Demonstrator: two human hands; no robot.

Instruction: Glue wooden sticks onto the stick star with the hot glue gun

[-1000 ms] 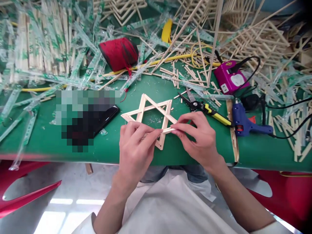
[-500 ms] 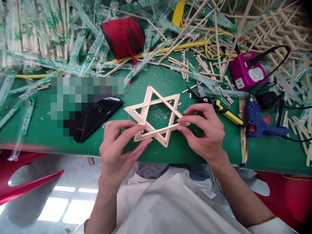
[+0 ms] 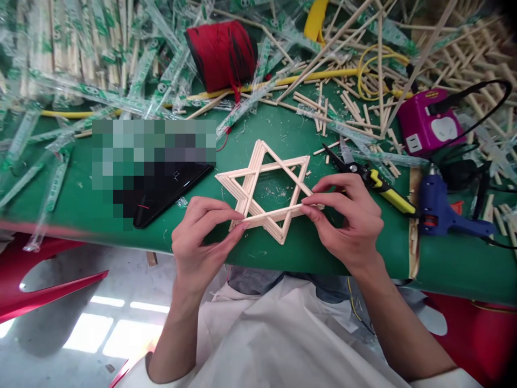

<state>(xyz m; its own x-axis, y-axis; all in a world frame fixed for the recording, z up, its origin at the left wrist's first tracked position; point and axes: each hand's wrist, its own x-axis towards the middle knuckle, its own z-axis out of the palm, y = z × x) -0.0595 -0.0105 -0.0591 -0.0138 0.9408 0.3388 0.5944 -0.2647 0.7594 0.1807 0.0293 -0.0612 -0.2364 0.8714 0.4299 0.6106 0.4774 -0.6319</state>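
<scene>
A six-pointed star frame [image 3: 253, 198], built from layers of pale wooden sticks, lies on the green table in front of me. My left hand [image 3: 205, 234] pinches its near left corner between thumb and fingers. At the near right corner, my right hand [image 3: 347, 218] closes thumb and fingertips round the stick ends. The stick nearest me runs between both hands. My fingertips hide parts of these two corners.
Left of the star lies a black phone [image 3: 173, 191], partly blurred out. Pliers [image 3: 371, 180], a blue glue gun [image 3: 440, 207] and a magenta power adapter [image 3: 430, 124] are at right. Behind are a red cord spool [image 3: 222, 56], cut sticks and wrapped chopsticks [image 3: 68, 48].
My left thumb and fingers have closed together on the near left corner; they were apart before. My right hand keeps its pinch. The whole view has shifted slightly.
</scene>
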